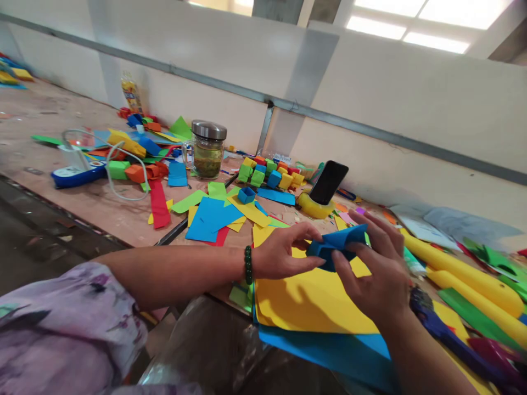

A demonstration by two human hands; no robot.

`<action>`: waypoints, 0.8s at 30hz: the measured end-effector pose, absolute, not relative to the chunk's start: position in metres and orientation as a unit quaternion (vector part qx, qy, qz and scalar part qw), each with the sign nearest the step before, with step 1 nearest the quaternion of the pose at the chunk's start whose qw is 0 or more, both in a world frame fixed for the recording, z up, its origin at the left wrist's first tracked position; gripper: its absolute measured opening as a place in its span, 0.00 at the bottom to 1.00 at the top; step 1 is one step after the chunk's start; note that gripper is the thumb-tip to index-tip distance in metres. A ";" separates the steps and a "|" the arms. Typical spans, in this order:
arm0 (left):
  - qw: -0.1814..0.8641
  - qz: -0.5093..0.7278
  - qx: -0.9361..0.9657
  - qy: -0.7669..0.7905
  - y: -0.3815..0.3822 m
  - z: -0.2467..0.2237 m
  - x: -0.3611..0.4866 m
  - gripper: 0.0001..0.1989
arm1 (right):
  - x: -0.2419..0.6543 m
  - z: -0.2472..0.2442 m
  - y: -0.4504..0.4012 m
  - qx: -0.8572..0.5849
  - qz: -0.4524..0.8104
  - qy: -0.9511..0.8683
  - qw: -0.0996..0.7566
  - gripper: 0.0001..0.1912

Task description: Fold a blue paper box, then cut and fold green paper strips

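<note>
Between my two hands is a piece of blue craft paper [335,244], bent into a partly folded box-like shape. My left hand [288,251] pinches its left end between thumb and fingers. At its right end my right hand [376,260] grips it, the thumb pressing the near side and the fingers over the far edge. Below the hands lie yellow sheets [304,307] on top of blue sheets [329,351]. A small open blue paper box [246,195] rests on loose yellow and green pieces farther back. Flat blue pieces [212,218] lie to the left.
Several small coloured paper cubes [274,174] sit in a pile near the wall. A glass jar mug [208,151], a phone [329,182] on a yellow stand, and a blue-white power strip [78,174] stand around. Yellow rolls [465,269] and dark blue-handled scissors [444,334] are at right.
</note>
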State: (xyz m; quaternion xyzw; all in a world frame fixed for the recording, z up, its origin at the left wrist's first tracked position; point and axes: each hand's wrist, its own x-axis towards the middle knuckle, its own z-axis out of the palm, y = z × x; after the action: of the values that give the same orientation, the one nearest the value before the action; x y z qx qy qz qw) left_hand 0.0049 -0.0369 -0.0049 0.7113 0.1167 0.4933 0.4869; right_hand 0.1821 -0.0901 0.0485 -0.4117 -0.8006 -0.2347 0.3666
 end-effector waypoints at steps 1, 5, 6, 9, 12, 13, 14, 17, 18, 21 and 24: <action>0.487 0.494 0.711 0.115 -0.037 -0.005 0.005 0.13 | 0.182 0.049 -0.091 -0.411 -0.225 -0.803 0.368 0.02; 0.476 0.500 0.715 0.116 -0.036 -0.006 0.006 0.12 | 0.183 0.050 -0.094 -0.415 -0.189 -0.814 0.361 0.03; 0.472 0.499 0.717 0.116 -0.036 -0.007 0.006 0.11 | 0.183 0.050 -0.094 -0.415 -0.191 -0.813 0.360 0.03; 0.459 0.501 0.724 0.120 -0.036 -0.007 0.006 0.11 | 0.182 0.048 -0.093 -0.415 -0.224 -0.804 0.362 0.03; 0.449 0.506 0.726 0.129 -0.035 -0.006 0.005 0.12 | 0.181 0.046 -0.091 -0.420 -0.253 -0.791 0.366 0.04; 0.447 0.505 0.726 0.132 -0.035 -0.006 0.005 0.12 | 0.181 0.045 -0.091 -0.421 -0.256 -0.789 0.366 0.04; 0.445 0.505 0.727 0.133 -0.035 -0.006 0.005 0.12 | 0.181 0.045 -0.091 -0.422 -0.259 -0.788 0.366 0.04; 0.444 0.511 0.723 0.137 -0.035 -0.005 0.005 0.12 | 0.181 0.045 -0.090 -0.421 -0.268 -0.784 0.370 0.04; 0.446 0.512 0.721 0.138 -0.035 -0.005 0.005 0.12 | 0.181 0.046 -0.090 -0.420 -0.270 -0.783 0.371 0.05; 0.451 0.514 0.717 0.134 -0.035 -0.005 0.005 0.11 | 0.180 0.047 -0.091 -0.417 -0.262 -0.786 0.373 0.03; 0.450 0.516 0.718 0.127 -0.035 -0.006 0.005 0.11 | 0.178 0.047 -0.091 -0.417 -0.250 -0.791 0.371 0.02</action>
State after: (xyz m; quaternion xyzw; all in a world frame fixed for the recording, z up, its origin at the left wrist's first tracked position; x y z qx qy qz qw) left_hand 0.0054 -0.0346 -0.0062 0.7180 0.1273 0.5156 0.4499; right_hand 0.1782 -0.0913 0.0474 -0.4173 -0.7913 -0.2499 0.3705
